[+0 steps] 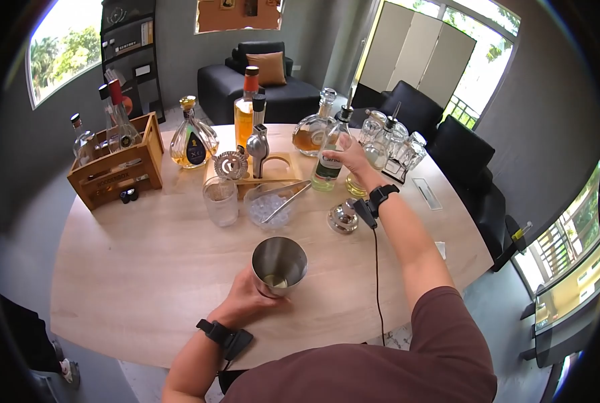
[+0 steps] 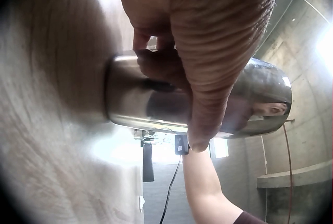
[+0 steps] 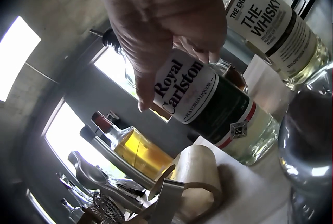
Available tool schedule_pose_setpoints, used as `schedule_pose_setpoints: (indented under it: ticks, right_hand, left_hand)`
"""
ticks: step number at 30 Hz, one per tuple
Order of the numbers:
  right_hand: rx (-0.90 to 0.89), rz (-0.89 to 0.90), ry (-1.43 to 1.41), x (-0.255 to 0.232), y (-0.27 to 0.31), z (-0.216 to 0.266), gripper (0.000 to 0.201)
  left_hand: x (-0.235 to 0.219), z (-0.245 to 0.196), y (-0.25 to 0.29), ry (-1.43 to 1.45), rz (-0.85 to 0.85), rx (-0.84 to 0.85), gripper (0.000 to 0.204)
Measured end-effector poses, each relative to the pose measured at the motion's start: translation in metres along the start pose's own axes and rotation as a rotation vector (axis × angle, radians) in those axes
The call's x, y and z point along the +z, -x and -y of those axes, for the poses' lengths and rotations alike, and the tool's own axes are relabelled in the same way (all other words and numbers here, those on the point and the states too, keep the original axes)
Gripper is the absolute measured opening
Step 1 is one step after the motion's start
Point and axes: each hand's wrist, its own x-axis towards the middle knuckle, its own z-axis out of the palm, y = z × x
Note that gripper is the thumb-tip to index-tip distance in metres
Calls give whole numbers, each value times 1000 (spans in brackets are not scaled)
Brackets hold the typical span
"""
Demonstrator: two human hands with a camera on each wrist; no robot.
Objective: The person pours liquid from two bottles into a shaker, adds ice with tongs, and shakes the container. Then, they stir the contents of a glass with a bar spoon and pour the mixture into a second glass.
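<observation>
My left hand point(image 1: 247, 295) grips the lower side of a metal shaker tin point(image 1: 281, 254), which stands on the table near my body with a little pale liquid at its bottom. In the left wrist view, thumb and fingers wrap the tin's polished wall point(image 2: 130, 91). At the back right, my right hand point(image 1: 352, 160) holds a clear liquor bottle point(image 1: 325, 173) round its upper body. Its label reads Royal Carlston in the right wrist view, where the bottle point(image 3: 221, 112) has a dark pourer on its neck. Close beside it stands a whisky bottle point(image 3: 278, 31).
A bowl of ice point(image 1: 263, 213) with tongs point(image 1: 288, 201) stands beyond the tin, beside a clear mixing glass point(image 1: 221, 208). A shaker top point(image 1: 343, 218) sits below my right wrist. Further back are a wooden crate point(image 1: 115, 178), several bottles, a bar-tool stand point(image 1: 290, 176) and racked glasses point(image 1: 397, 144).
</observation>
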Motion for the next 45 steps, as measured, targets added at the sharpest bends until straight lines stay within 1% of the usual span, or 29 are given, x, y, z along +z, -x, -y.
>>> schedule_pose_setpoints:
  ticks: [2,3,4,6,7,8,10,11,12,13,14,15,17,19,21,23,25,27,28,30,32,35,38,42,43,45]
  right_hand:
    - [7,4,241,-6,3,-10,98]
    - [-118,44,209,-12,11,-17,86]
    - [-122,40,209,-15,25,-10,86]
    - [-120,-87,371,-22,63,13,69]
    - [-129,-100,343,-26,82,25,64]
    - [-123,-113,342,-30,97,28,64]
    - [-77,-100,420,-39,124,28,64]
    - [-15,-82,409,-41,133,22,68]
    - [-9,-101,401,-41,143,17,68]
    - [57,-78,416,-38,152,15,73]
    - [122,-53,428,-36,158,12,77]
    - [129,-35,384,-36,155,-8,90]
    - [141,-56,334,-26,156,-21,92]
    - [153,-71,283,-15,158,-31,94]
    - [175,-117,261,-4,159,-36,86]
    - [193,-114,256,-1,163,-37,84]
    - [208,-112,251,2,168,-35,82]
    - [212,-153,153,5,175,-32,73]
    - [214,-163,136,5,177,-32,73]
    - [200,-160,154,3,180,-34,65]
    - [191,-169,154,3,183,-38,64]
    - [175,-163,162,1,184,-36,62]
    - [163,-157,162,2,187,-34,61]
    - [132,-145,138,1,187,-34,60]
    - [128,-139,136,1,188,-35,60]
    - [70,-177,121,4,189,-36,59]
  left_hand:
    - [-2,3,0,2,28,-30,72]
    - [-3,7,-1,23,24,-1,71]
    - [-3,10,-1,48,20,29,71]
    - [-2,12,-1,66,15,19,71]
    - [-1,12,-1,85,8,2,71]
    - [0,12,-1,80,21,-3,71]
    - [3,11,-1,46,-28,13,68]
    - [3,10,-1,35,-11,7,68]
    - [2,9,-1,-28,0,39,64]
    - [1,7,-1,-94,9,73,60]
    - [2,5,-1,-109,22,70,60]
    - [2,2,0,-157,2,59,57]
    - [5,-1,1,-222,-9,43,53]
    - [9,-1,3,-15,-72,-43,65]
    - [1,9,0,-96,-61,-45,66]
    - [-6,18,-2,-180,-51,-43,66]
    - [-7,24,-4,-271,-63,4,70]
    - [-10,28,-3,-273,-69,4,71]
    - [-9,28,-3,-255,-78,1,72]
    - [-7,27,-3,-250,-74,-6,70]
    - [-10,33,-3,-195,-84,-16,66]
    - [-9,30,-2,-287,-92,6,63]
    - [-8,29,-2,-291,-113,22,61]
    - [-19,37,2,-346,-147,15,61]
    - [-19,35,3,-334,-144,-10,60]
    - [-19,31,3,-326,-147,-32,60]
